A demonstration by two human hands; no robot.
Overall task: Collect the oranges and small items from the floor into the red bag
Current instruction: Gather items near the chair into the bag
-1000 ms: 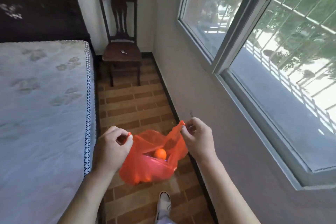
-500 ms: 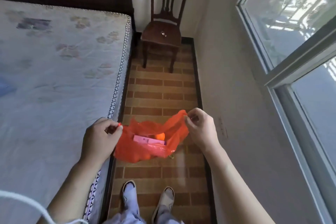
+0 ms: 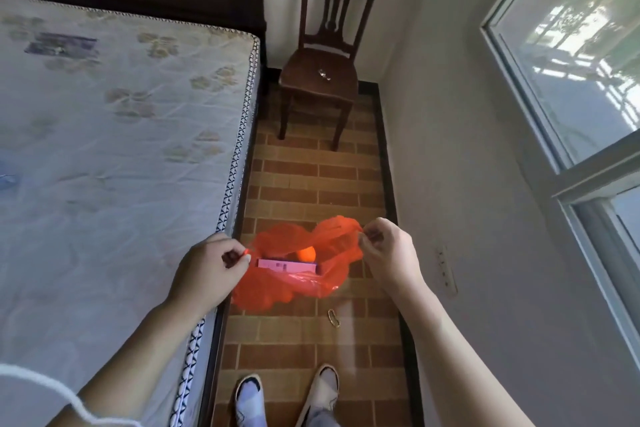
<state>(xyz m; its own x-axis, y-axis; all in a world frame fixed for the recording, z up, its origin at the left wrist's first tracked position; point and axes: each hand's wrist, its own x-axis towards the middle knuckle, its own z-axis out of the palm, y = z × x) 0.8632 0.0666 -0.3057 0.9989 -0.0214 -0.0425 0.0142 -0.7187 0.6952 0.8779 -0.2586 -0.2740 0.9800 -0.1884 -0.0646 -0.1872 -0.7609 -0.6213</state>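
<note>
I am holding the red bag (image 3: pixel 294 284) open in the air over the brick-patterned floor (image 3: pixel 311 177), between the bed (image 3: pixel 121 149) on my left and the wall on my right. My left hand (image 3: pixel 207 270) is curled, thumb and fingers pinched on the bag's left edge. My right hand (image 3: pixel 388 253) pinches the right edge, which is drawn up higher than the left, so the mouth gapes toward me. Inside I can see one orange (image 3: pixel 306 254) near the far side and a flat pink box (image 3: pixel 287 266) lying across the opening just in front of it; the bag bulges below them, but I cannot tell what else fills it. On the floor just below and to the right of the bag lies a small gold-coloured chain (image 3: pixel 334 318), perhaps a bracelet, though it is too small to be sure. My two shoes (image 3: pixel 287 395) stand near the bottom edge. At the far end of the floor stands a dark wooden chair (image 3: pixel 318 87) with a tiny shiny object (image 3: pixel 325 73) on its seat.
</note>
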